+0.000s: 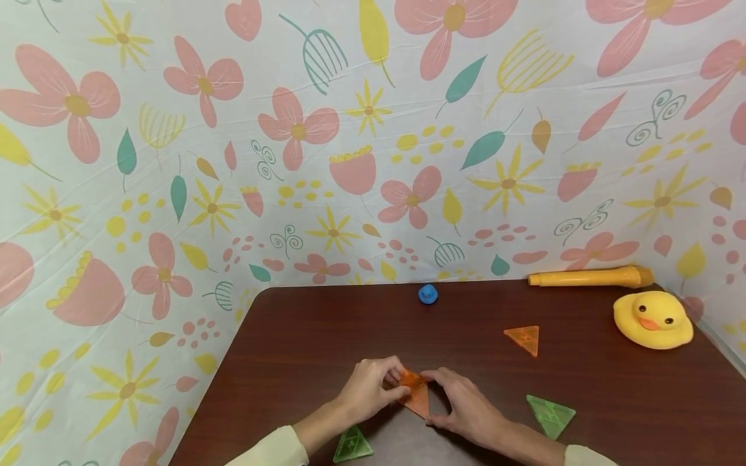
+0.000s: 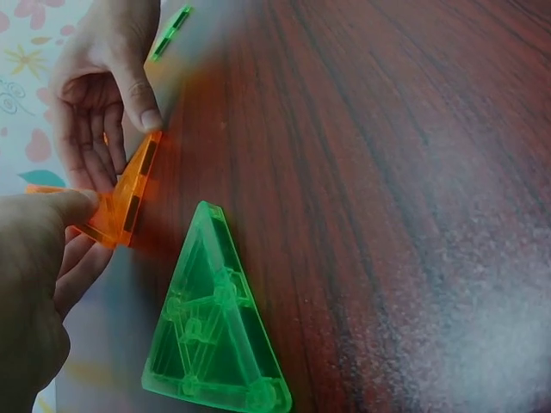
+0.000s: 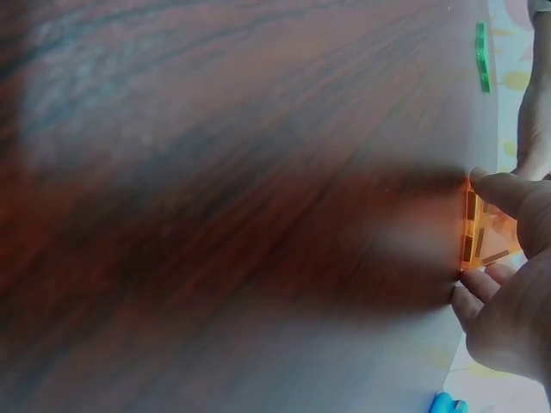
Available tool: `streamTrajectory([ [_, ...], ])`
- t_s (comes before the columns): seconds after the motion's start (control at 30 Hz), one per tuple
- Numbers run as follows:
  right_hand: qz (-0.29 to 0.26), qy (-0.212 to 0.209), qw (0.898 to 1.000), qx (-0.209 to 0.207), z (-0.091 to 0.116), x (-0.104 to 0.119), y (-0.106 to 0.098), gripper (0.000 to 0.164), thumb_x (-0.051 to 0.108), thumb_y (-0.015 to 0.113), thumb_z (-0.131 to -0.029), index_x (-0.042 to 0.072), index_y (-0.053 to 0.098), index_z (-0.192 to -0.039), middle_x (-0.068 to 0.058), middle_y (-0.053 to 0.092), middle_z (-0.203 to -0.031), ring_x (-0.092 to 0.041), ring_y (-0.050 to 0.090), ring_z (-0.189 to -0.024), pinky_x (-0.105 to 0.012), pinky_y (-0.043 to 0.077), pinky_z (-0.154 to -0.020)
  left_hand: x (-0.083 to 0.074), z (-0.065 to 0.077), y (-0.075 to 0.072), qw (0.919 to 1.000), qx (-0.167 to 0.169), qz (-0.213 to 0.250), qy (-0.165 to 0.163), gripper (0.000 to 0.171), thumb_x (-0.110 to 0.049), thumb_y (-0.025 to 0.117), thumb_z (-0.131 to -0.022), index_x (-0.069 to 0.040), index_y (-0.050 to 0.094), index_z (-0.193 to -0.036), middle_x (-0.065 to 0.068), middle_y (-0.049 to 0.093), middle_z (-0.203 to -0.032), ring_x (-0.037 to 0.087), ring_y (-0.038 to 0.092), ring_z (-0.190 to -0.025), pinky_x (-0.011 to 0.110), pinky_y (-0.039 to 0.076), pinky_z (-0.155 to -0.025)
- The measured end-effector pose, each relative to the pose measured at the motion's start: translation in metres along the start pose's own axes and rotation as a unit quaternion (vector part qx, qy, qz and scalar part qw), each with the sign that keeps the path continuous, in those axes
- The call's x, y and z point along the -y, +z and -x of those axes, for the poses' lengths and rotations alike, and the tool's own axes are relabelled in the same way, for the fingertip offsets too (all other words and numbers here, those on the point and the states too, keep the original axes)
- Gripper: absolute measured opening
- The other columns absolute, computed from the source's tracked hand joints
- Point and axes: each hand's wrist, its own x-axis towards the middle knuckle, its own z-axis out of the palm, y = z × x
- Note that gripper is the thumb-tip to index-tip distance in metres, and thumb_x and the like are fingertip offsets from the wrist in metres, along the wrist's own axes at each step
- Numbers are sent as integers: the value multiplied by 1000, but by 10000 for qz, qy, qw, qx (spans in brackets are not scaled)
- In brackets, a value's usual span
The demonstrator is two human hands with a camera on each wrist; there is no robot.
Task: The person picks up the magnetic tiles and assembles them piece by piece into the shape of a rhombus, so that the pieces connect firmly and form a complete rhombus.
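Orange tile [image 3: 479, 234] in right hand [image 3: 515, 297]

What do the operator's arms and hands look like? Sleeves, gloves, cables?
Plain pale-yellow sleeves, left and right, end short of the wrists in the head view. Left hand and right hand are bare: no gloves, cables or markings visible.

Beyond the right hand [image 1: 466, 404], free tabletop [image 1: 486, 366] runs until the loose orange triangle [image 1: 527, 338].
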Motion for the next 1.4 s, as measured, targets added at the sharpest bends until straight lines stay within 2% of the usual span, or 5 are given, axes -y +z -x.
streamTrajectory([
  [0.5, 8, -102, 9999, 22, 1, -2, -2, 63, 24, 95, -82, 4, 65, -134, -4, 68, -122, -26, 69, -111, -44, 59, -90, 6, 7, -4, 9973, 228, 699, 8, 25, -22, 84, -95, -16, 73, -117, -7, 75, -108, -1, 70, -93, 16, 57, -78],
  [0.67, -8, -46, 10000, 79, 1, -2, -2, 64, 24, 95, -82, 4, 65, -134, -6, 68, -123, -28, 68, -114, -47, 58, -92, 10, 11, -13, 9955, 276, 898, -90, 28, -20, 84, -95, -18, 73, -120, -8, 75, -111, 3, 71, -97, 20, 58, -82],
  [0.93, 6, 8, 9999, 125, 2, -1, -2, 64, 24, 96, -82, 4, 65, -134, -6, 68, -124, -29, 68, -115, -47, 58, -93, 21, 25, -30, 9923, 516, 1098, -240, 37, -19, 84, -94, -10, 72, -128, -1, 76, -116, 11, 72, -104, 25, 58, -91],
  [1.23, -32, 84, 9998, 195, 1, -1, -4, 64, 25, 95, -83, 5, 65, -135, -5, 67, -124, -30, 68, -115, -47, 58, -92, 32, 40, -56, 9813, 1257, 1457, 16, 50, -14, 85, -93, -8, 67, -139, 7, 71, -133, 21, 70, -117, 28, 56, -98],
  [1.4, -21, 50, 9998, 172, 1, -1, -3, 64, 25, 95, -83, 5, 65, -135, -5, 67, -125, -29, 68, -115, -48, 58, -93, 34, 47, -65, 9782, 1545, 1370, 209, 51, -12, 84, -93, -9, 67, -141, 5, 71, -136, 21, 69, -120, 29, 56, -99],
])
